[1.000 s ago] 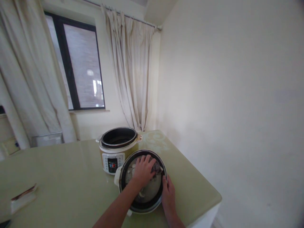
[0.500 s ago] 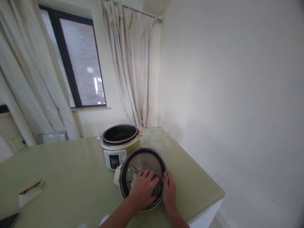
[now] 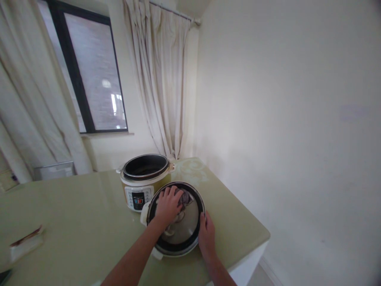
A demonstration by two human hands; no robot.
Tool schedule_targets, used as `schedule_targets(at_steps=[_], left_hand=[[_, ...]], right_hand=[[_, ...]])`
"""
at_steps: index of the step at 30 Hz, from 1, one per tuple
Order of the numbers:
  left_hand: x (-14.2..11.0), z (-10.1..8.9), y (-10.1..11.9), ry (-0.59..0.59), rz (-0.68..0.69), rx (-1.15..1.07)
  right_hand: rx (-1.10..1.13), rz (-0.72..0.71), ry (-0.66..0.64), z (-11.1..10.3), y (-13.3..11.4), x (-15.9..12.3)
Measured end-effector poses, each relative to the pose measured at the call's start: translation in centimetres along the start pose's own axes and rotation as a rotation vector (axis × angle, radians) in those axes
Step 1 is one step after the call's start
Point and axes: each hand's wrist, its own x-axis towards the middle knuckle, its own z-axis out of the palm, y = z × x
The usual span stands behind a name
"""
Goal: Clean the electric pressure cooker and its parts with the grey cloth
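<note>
The round lid [image 3: 189,226] of an electric pressure cooker is tilted up in front of me, its grey metal inner side and black rim facing me. My right hand [image 3: 207,234] is closed around its right edge. Pressed to the upper part of the inner side is my left hand [image 3: 168,204], with a dark patterned cloth [image 3: 186,197] bunched under its curled fingers. White handle parts [image 3: 145,214] stick out at the lid's left. Just behind stands the white cooker [image 3: 138,192], its top uncovered and a dark inner pot [image 3: 146,166] showing.
The pale green table [image 3: 80,222] carries a small packet [image 3: 26,243] at left and a dark object [image 3: 5,277] at its lower left. A wall [image 3: 282,139] runs along the right side. Curtains [image 3: 162,79] and a window [image 3: 92,71] are behind.
My left hand and the cloth have moved from the lid's lower right to its upper part. The lid has turned somewhat counter-clockwise. My right hand stays at the right edge.
</note>
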Motion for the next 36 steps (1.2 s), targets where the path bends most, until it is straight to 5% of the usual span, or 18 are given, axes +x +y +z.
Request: schedule_targets(at_steps=[4, 9, 16, 23, 29, 33, 36], left_hand=[[-3.8, 0.6, -0.8, -0.07, 0.044, 0.028], [-7.0, 1.5, 0.9, -0.228, 0.295, -0.071], [-2.0, 0.8, 4.3, -0.178, 0.384, -0.09], [1.9, 0.8, 1.5, -0.033, 0.136, -0.079], [-2.6, 0.8, -0.3, -0.09, 0.096, 0.017], [-6.2, 1.4, 1.1, -0.231, 0.277, -0.035], [-6.1, 1.5, 2.7, -0.232, 0.35, -0.045]], right_hand=[[0.018, 0.034, 0.008, 0.3, 0.1, -0.2], [-0.008, 0.064, 0.054, 0.7, 0.6, 0.0], [-0.039, 0.025, 0.078, 0.0, 0.4, 0.2], [0.017, 0.034, 0.033, -0.6, -0.5, 0.2], [0.073, 0.037, 0.011, -0.1, -0.6, -0.3], [0.046, 0.064, 0.026, 0.5, -0.1, 0.0], [0.015, 0.082, 0.028, 0.6, 0.3, 0.2]])
